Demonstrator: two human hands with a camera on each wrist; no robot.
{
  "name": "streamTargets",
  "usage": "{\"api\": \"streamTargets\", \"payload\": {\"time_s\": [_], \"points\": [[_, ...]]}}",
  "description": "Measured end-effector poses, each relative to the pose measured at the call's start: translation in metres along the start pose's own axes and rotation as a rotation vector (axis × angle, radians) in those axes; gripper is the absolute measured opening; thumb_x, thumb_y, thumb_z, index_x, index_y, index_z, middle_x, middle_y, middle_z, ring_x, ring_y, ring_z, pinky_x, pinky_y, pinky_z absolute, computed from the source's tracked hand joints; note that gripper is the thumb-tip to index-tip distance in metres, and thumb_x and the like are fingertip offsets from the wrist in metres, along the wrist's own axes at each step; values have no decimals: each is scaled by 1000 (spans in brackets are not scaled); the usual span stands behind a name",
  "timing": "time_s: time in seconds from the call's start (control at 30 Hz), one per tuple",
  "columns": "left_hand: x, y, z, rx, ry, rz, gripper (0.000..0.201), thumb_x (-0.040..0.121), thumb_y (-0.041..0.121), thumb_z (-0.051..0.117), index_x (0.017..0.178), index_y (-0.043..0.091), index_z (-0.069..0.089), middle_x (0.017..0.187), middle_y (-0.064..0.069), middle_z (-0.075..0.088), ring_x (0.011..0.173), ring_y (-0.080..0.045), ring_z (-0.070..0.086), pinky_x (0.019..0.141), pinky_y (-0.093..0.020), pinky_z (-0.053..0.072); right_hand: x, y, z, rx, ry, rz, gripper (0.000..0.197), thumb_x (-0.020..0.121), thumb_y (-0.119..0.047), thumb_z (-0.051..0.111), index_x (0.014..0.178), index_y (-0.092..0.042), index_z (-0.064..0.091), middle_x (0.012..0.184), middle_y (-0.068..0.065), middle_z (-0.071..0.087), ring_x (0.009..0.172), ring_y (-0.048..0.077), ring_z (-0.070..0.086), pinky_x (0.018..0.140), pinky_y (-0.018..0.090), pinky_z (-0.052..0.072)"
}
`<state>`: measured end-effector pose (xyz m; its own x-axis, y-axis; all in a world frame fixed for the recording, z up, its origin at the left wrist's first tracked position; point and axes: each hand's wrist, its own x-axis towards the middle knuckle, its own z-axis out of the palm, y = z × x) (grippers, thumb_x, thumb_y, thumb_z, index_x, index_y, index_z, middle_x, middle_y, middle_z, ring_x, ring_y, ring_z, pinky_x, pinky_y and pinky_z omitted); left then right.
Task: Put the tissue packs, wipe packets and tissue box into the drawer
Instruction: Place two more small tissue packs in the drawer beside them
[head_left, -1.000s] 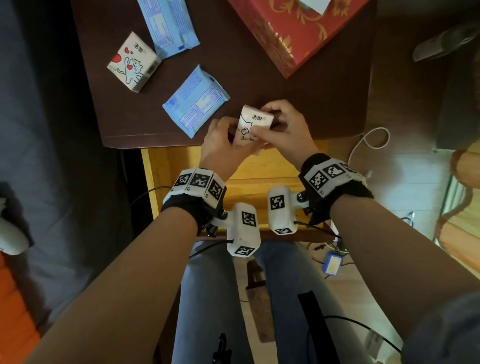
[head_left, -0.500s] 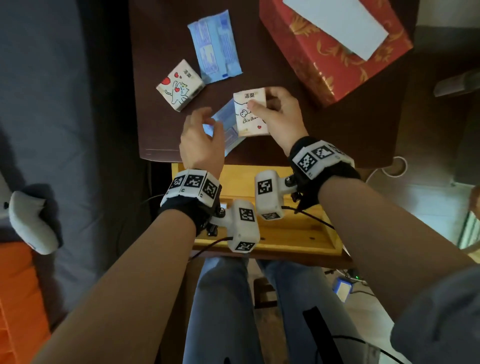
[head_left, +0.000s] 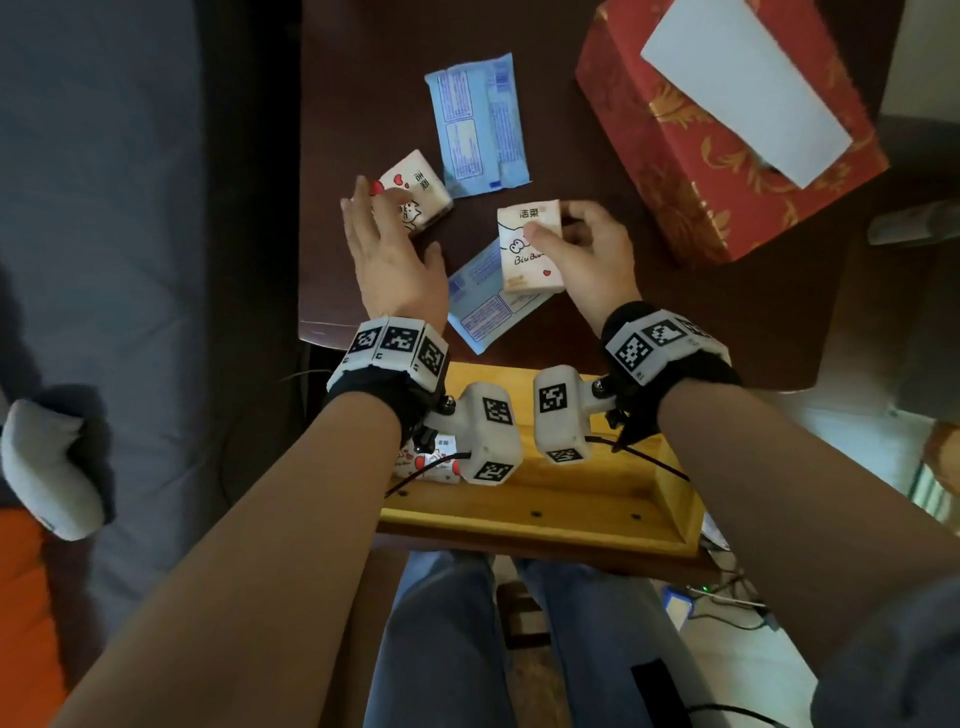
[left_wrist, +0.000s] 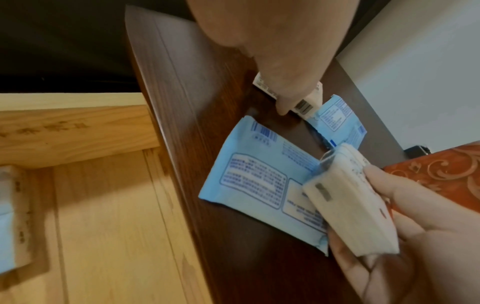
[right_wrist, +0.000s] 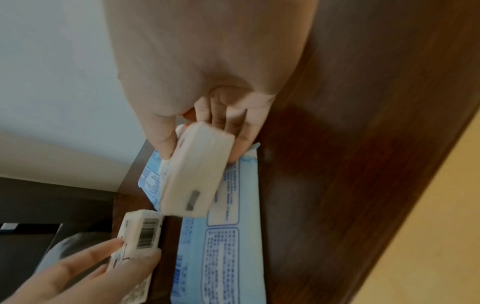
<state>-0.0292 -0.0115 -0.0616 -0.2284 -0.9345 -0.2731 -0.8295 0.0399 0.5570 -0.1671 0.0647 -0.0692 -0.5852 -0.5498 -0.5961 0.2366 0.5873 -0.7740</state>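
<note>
Your right hand (head_left: 582, 254) pinches a white cartoon-printed tissue pack (head_left: 530, 247); left hand (head_left: 395, 260), fingers spread, reaches a heart-printed pack (head_left: 421, 195). One pack lies in the wooden drawer (head_left: 571, 493); most remain on the table (head_left: 597, 156).

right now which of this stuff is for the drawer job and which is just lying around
Job:
- pack held by the right hand
- heart pack under the left hand
- near wipes
- far wipes
- red tissue box
- drawer, one pack already inside

Lying about:
- grey cloth
- cables on the floor
</note>
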Motion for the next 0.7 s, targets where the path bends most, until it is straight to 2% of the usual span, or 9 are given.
{"api": "streamTargets", "payload": {"time_s": [0.1,0.2,0.3,0.47,0.57,0.7], "points": [[-2,1,-1,-35,51,-7,43,77,4,62,117,5,46,134,-17,42,125,-34,40,99,-45,42,0,0,1,5,11,6,28,76,-21,73,100,-21,58,81,-5,63,81,17,68,76,32,59],[-5,2,-1,-99,93,-58,42,76,14,64,113,4,46,120,-16,49,110,-33,46,87,-41,40,-1,-1,2,18,19,-1,27,76,-21,73,98,-22,57,80,-6,63,77,13,67,74,31,59],[-15,2,-3,-205,147,-3,46,78,29,64,108,1,45,108,-14,53,102,-28,48,83,-36,40,-4,-2,3,32,29,5,29,77,-19,73,101,-19,58,79,-7,63,74,9,66,73,29,58],[-32,9,-7,-435,36,-58,52,75,37,69,110,9,44,95,-1,57,87,-18,60,69,-29,50,-14,-5,1,50,57,-3,36,73,-18,74,106,-11,62,83,2,66,76,13,67,71,26,56],[-43,11,-8,-493,-51,-80,48,75,41,67,108,13,47,90,6,58,81,-5,58,65,-16,48,-25,-3,-1,91,55,6,36,74,-16,73,107,-10,61,90,6,66,77,14,67,71,26,56],[-59,9,-10,-535,-178,-73,41,77,40,65,107,17,49,90,0,67,80,-10,67,64,-19,53,-44,2,-7,138,26,25,36,77,-15,72,110,-10,59,99,10,68,81,15,69,69,25,58]]}}
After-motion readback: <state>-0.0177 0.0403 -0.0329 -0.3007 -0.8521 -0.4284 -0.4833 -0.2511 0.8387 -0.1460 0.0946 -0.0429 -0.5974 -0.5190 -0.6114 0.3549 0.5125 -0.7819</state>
